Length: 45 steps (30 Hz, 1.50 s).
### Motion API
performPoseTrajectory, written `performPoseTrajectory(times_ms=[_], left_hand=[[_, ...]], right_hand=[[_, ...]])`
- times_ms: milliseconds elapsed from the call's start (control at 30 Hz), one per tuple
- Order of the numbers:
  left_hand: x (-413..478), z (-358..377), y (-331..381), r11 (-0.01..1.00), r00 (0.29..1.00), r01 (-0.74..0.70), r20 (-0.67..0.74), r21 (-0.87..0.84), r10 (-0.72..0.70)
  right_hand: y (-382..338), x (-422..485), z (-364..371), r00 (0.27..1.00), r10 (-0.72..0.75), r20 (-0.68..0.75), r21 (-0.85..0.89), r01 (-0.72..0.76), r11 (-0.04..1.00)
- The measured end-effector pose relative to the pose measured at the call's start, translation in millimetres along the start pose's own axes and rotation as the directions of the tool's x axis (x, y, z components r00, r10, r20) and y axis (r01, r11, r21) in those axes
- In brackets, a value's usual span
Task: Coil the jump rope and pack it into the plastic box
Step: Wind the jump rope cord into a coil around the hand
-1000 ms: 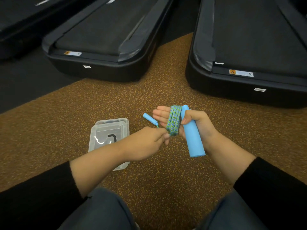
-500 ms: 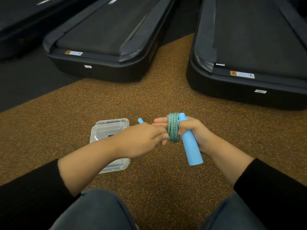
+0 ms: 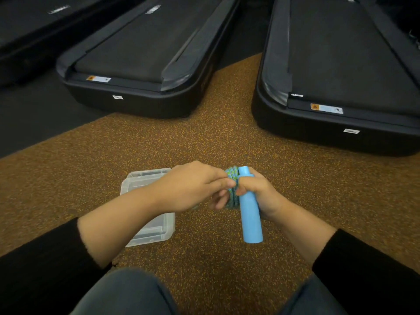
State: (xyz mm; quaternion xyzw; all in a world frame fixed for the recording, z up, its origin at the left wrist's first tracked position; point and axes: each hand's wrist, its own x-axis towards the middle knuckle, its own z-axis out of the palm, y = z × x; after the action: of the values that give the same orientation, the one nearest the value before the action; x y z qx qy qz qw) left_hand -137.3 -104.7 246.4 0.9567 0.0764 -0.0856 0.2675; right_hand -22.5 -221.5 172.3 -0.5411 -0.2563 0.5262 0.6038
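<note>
My right hand [image 3: 261, 194] grips a light-blue foam handle [image 3: 250, 214] of the jump rope, held upright, with the green-and-blue rope [image 3: 233, 189] coiled around its fingers. My left hand [image 3: 193, 185] is closed against the coil from the left; the second handle is hidden under it. The clear plastic box [image 3: 147, 235] lies on the floor beneath my left forearm, partly covered by it.
Two black treadmill decks stand ahead, one at the left [image 3: 145, 64] and one at the right [image 3: 341, 76]. The floor is brown speckled rubber [image 3: 204, 144], with a dark strip at the far left. My knees fill the bottom edge.
My left hand has moved right and up onto the coil, and the small blue handle end that stuck out above it is now hidden. Both hands sit lower in view.
</note>
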Motion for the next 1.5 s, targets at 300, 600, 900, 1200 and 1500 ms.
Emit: performPoseTrajectory(times_ms=[300,600,900,1200,1500], left_hand=[[12,-15,-6,0.981,0.997,-0.006,-0.081,-0.194,-0.01],[27,-13,-13,0.927,0.998,-0.027,-0.061,-0.373,0.004],[24,0,-23,0.746,0.992,-0.033,-0.113,-0.665,-0.057],[20,42,-17,0.711,0.973,0.154,-0.02,-0.686,-0.23],[11,55,-8,0.827,0.957,0.146,-0.135,-0.543,-0.257]], right_hand=[[-2,-3,4,0.963,-0.075,0.258,0.11,0.048,0.993],[-9,-7,13,0.941,-0.022,0.336,0.263,-0.071,0.962],[-33,-26,24,0.974,-0.085,0.21,0.387,-0.003,0.922],[-31,-11,23,0.996,-0.065,0.056,0.389,0.038,0.92],[-51,-4,29,0.959,-0.217,0.18,0.532,0.09,0.842]])
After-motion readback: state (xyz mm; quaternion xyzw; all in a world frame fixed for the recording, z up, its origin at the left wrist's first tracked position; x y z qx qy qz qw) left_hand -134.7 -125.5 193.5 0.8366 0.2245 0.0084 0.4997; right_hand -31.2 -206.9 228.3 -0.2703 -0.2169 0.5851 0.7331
